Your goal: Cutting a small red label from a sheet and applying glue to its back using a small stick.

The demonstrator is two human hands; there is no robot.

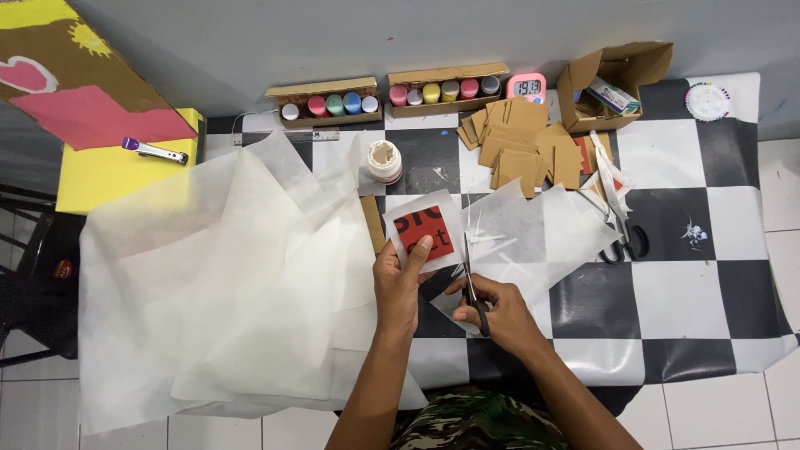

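A small red and black printed card (425,232), backed by a square of thin white translucent paper (415,210), sits just above the table's near-centre squares, pinched at its lower edge between the thumb and fingers of the left hand (398,279). The right hand (500,312) is closed through the loops of a pair of black-handled scissors (472,283), whose blades point up along the card's right edge. The piece looks light and limp; in my judgement it would buckle unless held close to the cut line, and the tissue would tear or slide easily. White offcut slivers (487,242) lie just beside the blades. A large sheet of white tissue (225,283) spreads to the left, draping over the edge of the black-and-white checked table (658,292). Farther off are a white glue jar (384,161), a stack of brown cardboard squares (525,142), a second pair of scissors (621,225), two cardboard trays of paint bottles (387,98), a pink digital timer (527,87) and an open cardboard box (612,83).
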